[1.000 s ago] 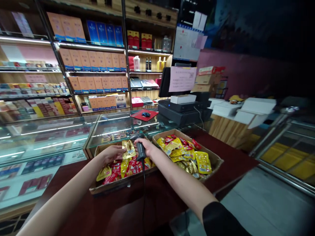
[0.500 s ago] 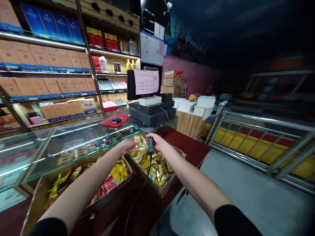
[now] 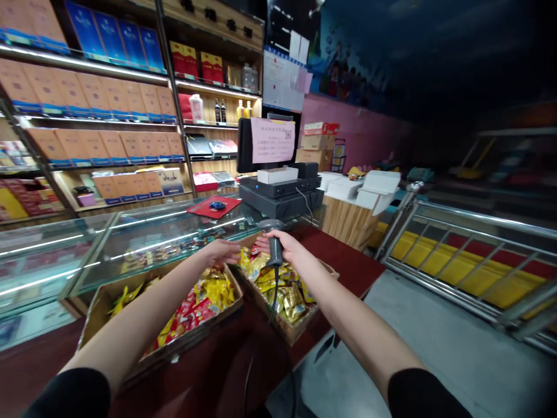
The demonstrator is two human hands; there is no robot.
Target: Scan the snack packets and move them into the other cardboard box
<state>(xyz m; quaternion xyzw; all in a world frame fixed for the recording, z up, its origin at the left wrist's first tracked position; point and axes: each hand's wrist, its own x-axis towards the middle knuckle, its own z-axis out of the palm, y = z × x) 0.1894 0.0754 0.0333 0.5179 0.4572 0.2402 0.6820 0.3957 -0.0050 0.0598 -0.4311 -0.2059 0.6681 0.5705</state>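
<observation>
My right hand (image 3: 289, 245) holds a dark grey barcode scanner (image 3: 275, 253) by its handle, its cable hanging down over the counter. My left hand (image 3: 221, 253) is open, fingers stretched out and holding nothing, just left of the scanner. Below the scanner, a cardboard box (image 3: 290, 335) holds gold and yellow snack packets (image 3: 292, 302). Beneath my left forearm is a second cardboard box (image 3: 93, 310) with red, yellow and brown packets (image 3: 191, 307), partly hidden by the arm.
Both boxes stand on a dark red counter (image 3: 352, 251) beside a glass display case (image 3: 152, 232). Behind are a monitor (image 3: 270, 142) with a paper notice, a black machine (image 3: 282, 194) and a mouse (image 3: 217, 205) on a red mat. A metal railing (image 3: 461, 255) runs along the right.
The gold packet that was in my left hand has left it, and its fingers have opened. The scanner stays in my right hand. The view has shifted slightly left.
</observation>
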